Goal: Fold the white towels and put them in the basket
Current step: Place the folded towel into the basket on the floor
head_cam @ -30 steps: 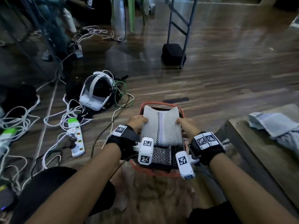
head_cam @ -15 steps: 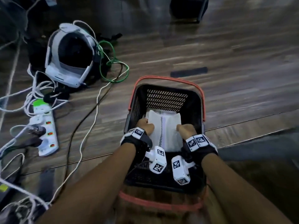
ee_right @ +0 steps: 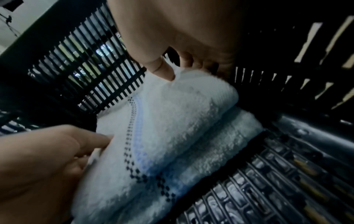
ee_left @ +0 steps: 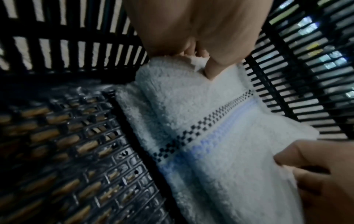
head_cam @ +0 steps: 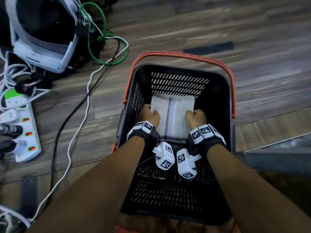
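A folded white towel (head_cam: 173, 115) with a black checked line and a pale blue stripe lies deep in the black basket (head_cam: 217, 91), toward its far wall. My left hand (head_cam: 149, 115) grips the towel's left edge and my right hand (head_cam: 196, 116) grips its right edge, thumbs on top. In the left wrist view the thumb presses into the towel (ee_left: 206, 121) and the right hand's fingers (ee_left: 306, 159) show at the lower right. In the right wrist view the towel (ee_right: 168, 130) rests on another folded white towel (ee_right: 220, 145) on the basket floor.
The basket has an orange handle (head_cam: 185, 56) and stands on a wooden floor. To the left lie a white headset (head_cam: 42, 36), a power strip (head_cam: 21, 128), and white, black and green cables (head_cam: 99, 34). A dark low edge (head_cam: 277, 158) shows at the right.
Both hands have carried the folded towel from above the basket rim down into the basket, onto the towel at the bottom. The head view has tilted down and moved closer.
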Demonstrator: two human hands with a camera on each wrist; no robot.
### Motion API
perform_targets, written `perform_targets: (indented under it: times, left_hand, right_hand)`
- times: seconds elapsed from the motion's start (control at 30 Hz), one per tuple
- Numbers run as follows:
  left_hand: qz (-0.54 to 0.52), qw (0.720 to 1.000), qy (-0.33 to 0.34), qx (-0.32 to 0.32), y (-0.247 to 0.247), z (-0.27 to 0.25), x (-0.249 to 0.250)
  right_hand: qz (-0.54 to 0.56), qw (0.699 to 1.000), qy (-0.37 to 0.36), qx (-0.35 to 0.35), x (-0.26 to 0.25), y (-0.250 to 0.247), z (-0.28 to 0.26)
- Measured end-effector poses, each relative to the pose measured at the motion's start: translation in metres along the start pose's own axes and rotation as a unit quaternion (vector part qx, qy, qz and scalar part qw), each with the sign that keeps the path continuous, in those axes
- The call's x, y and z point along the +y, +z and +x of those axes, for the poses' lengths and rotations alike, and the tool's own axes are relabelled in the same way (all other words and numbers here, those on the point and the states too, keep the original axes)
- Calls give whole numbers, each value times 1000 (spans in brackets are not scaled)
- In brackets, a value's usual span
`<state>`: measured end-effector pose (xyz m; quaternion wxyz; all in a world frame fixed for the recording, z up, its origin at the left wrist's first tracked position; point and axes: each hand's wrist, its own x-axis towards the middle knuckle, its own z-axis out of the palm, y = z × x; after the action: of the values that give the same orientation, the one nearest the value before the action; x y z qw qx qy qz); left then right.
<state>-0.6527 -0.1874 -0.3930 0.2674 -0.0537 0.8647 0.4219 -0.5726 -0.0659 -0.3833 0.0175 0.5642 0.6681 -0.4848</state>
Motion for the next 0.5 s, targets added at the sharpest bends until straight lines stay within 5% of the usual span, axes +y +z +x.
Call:
perform_targets:
  times: [0.1, 0.17, 0.33, 0.5]
  left_hand:
    - [-2, 999, 41, 11, 6, 1, -3]
    - [19, 995, 95, 29, 10, -2, -4]
    - [218, 935, 270, 79, 15, -6, -10]
    - [349, 887, 304, -3, 21, 3, -32]
  right_hand:
    - [-6, 999, -12, 43, -2, 7, -4]
    - [-62, 990, -83, 95, -2, 14, -11]
    - [-272, 875, -357, 180, 14, 36, -21]
    - [-356, 861, -332, 143, 43, 41, -10]
